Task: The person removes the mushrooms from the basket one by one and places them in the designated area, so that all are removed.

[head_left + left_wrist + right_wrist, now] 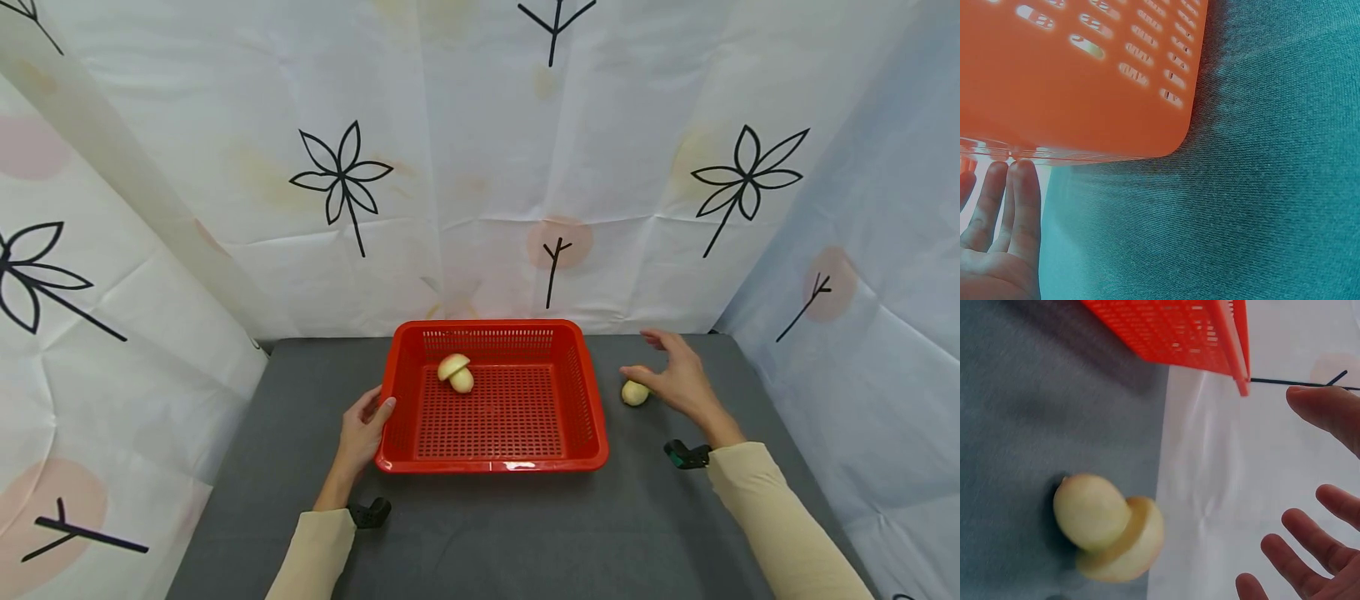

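Observation:
A red plastic basket (491,467) with perforated walls sits on the grey table. My left hand (362,431) holds its left rim, thumb at the top edge and fingers against the outer side; in the left wrist view those fingertips (1025,172) touch the basket's edge. Inside, toward the back left, lies a pale mushroom (455,372) with a rounded cap. A second mushroom (1107,525) lies on the table to the basket's right, partly hidden in the head view. Over it hovers my right hand (678,379), thumb and fingers spread apart, holding nothing.
Grey cloth covers the table (525,533). White fabric (480,167) printed with plant line drawings hangs behind it and on both sides. Dark wrist devices (686,455) are strapped near both sleeves.

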Demonstrator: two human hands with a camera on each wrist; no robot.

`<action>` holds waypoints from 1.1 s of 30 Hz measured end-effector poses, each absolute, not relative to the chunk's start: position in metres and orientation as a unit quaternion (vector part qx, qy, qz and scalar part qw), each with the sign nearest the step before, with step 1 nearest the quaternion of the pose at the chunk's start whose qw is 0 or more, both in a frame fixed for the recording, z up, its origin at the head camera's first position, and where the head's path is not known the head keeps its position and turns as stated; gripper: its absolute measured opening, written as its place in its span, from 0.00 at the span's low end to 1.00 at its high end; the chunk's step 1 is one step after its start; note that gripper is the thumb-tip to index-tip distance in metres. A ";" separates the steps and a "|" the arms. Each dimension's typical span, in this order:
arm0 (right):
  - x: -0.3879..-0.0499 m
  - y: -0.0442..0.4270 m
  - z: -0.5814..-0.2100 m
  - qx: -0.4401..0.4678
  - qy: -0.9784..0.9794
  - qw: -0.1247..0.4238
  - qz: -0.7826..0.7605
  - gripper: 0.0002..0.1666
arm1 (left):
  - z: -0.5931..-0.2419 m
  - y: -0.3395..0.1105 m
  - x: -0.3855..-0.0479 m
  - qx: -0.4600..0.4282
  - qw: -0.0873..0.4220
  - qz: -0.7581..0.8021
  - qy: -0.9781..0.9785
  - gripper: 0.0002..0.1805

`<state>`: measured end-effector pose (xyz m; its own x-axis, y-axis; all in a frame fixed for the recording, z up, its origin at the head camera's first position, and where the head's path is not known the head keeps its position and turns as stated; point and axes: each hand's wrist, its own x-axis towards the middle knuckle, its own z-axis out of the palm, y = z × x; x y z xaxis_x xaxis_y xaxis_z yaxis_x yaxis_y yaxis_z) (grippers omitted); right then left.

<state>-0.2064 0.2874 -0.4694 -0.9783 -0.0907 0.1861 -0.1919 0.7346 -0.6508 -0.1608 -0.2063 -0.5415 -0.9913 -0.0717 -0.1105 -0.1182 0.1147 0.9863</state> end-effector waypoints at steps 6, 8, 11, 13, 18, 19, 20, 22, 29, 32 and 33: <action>-0.211 0.276 -0.469 0.081 -0.924 0.074 0.366 0.44 | -0.529 -0.203 -0.157 -0.066 0.023 0.664 0.744 0.28; -0.212 0.272 -0.469 0.085 -0.924 0.074 0.366 0.43 | -0.528 -0.203 -0.156 -0.065 0.022 0.663 0.745 0.28; -0.214 0.267 -0.470 0.091 -0.924 0.074 0.364 0.42 | -0.530 -0.204 -0.157 -0.064 0.021 0.661 0.748 0.28; -0.215 0.263 -0.471 0.095 -0.923 0.072 0.366 0.41 | -0.535 -0.205 -0.159 -0.065 0.020 0.661 0.748 0.28; -0.218 0.254 -0.474 0.095 -0.924 0.066 0.365 0.40 | -0.554 -0.209 -0.165 -0.070 0.016 0.660 0.748 0.28; -0.219 0.251 -0.474 0.095 -0.924 0.068 0.364 0.40 | -0.557 -0.210 -0.166 -0.069 0.014 0.659 0.749 0.29; -0.219 0.249 -0.474 0.095 -0.924 0.068 0.364 0.40 | -0.559 -0.210 -0.167 -0.068 0.012 0.658 0.750 0.29; -0.220 0.245 -0.474 0.096 -0.923 0.069 0.367 0.40 | -0.561 -0.210 -0.168 -0.065 0.006 0.655 0.753 0.29; -0.222 0.229 -0.472 0.101 -0.919 0.053 0.378 0.42 | -0.562 -0.211 -0.168 -0.058 -0.004 0.653 0.755 0.29; -0.224 0.223 -0.471 0.106 -0.917 0.045 0.383 0.41 | -0.562 -0.211 -0.168 -0.058 -0.005 0.652 0.756 0.29; -0.224 0.221 -0.471 0.108 -0.916 0.042 0.385 0.41 | -0.562 -0.210 -0.168 -0.058 -0.005 0.652 0.756 0.29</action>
<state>-0.2239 0.2214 -0.4714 -0.9733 -0.1648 0.1599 -0.2296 0.6806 -0.6958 -0.1677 -0.2105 -0.5617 -0.9933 -0.0935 -0.0681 -0.0811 0.1434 0.9863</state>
